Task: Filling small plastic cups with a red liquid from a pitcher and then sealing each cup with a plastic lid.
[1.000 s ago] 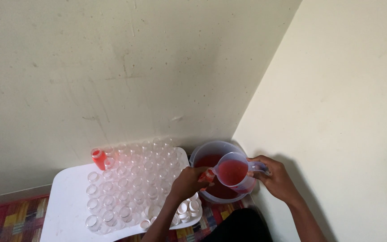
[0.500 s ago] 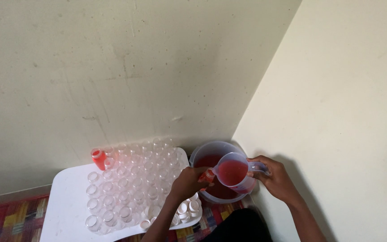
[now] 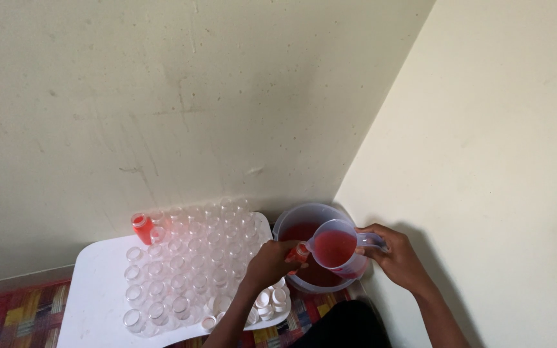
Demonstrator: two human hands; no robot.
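We hold a small bottle point(image 3: 299, 252) in our left hand point(image 3: 271, 262), the grip closed around it so that only its reddish top shows past the fingers, right at the spout of a clear measuring jug point(image 3: 336, 249). Our right hand point(image 3: 396, 258) has its grip wrapped tight on the jug's handle, and the jug, part full of red liquid, tilts toward the bottle. Both hang over a round clear bucket point(image 3: 291, 220) that also holds red liquid and sits in the corner where two pale walls point(image 3: 227, 96) meet.

To the left of the bucket, a low white surface point(image 3: 98, 283) carries rows of empty clear bottles point(image 3: 188, 258), standing upright and packed close together. One filled red bottle point(image 3: 142, 228) stands at the far left corner of the rows, near the wall. A cluster of white caps point(image 3: 269, 301) lies at the near edge of the surface, just below our left hand and partly hidden by the wrist. Our left forearm crosses the near right corner of the surface and covers some of the bottles there. A striped, many-coloured mat point(image 3: 8, 319) shows beneath the surface, and dark cloth point(image 3: 349, 325) fills the bottom edge between our arms.
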